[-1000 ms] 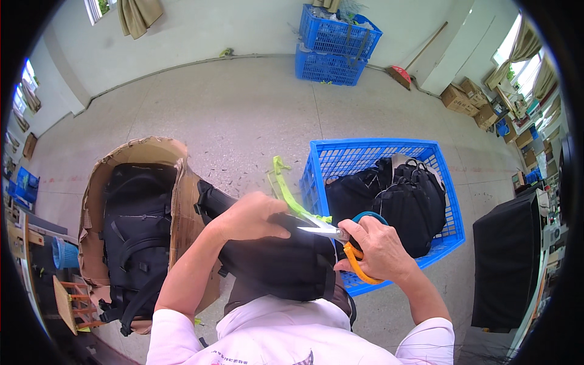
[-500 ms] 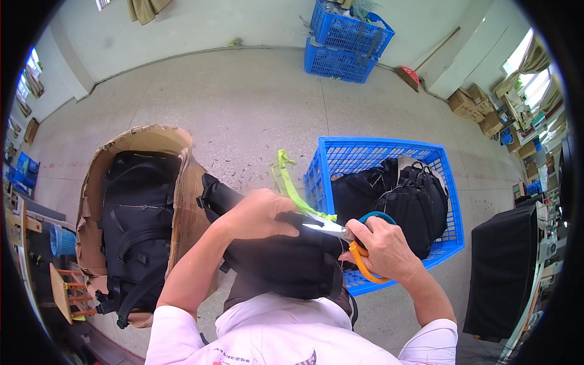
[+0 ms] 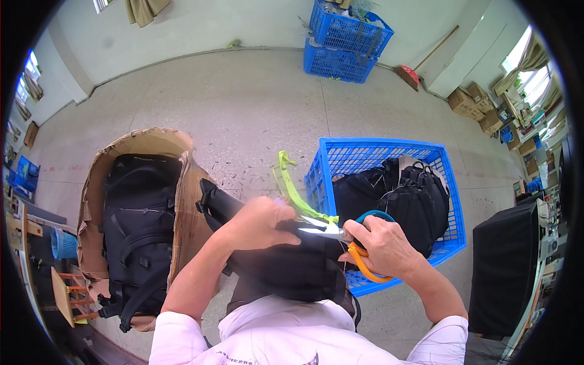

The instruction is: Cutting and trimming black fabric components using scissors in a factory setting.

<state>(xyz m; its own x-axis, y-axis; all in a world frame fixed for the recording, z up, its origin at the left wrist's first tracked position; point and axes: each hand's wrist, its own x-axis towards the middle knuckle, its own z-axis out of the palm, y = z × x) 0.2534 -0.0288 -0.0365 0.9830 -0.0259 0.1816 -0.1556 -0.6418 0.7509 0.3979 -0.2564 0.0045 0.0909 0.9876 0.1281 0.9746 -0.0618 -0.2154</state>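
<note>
A black backpack (image 3: 286, 274) lies across my lap. My left hand (image 3: 258, 224) is closed on its upper part, thumb below and fingers above; the exact bit pinched is blurred. My right hand (image 3: 389, 248) grips a pair of scissors (image 3: 369, 274) with one orange and one teal handle loop. Its bright blades point left toward my left fingers, spread a little over the black fabric. A yellow-green strip (image 3: 293, 193) hangs beyond the blades, its near end by them.
To the left, an open cardboard box (image 3: 182, 213) holds black backpacks. A blue plastic crate (image 3: 453, 213) with more black bags stands close on the right. Stacked blue crates (image 3: 337, 61) and a broom (image 3: 409, 76) are by the far wall. Dark scraps dot the floor (image 3: 237, 164).
The scissor blades appear wider apart now. My left hand has shifted slightly downward, and its fingertips are blurred. My right hand keeps nearly the same place.
</note>
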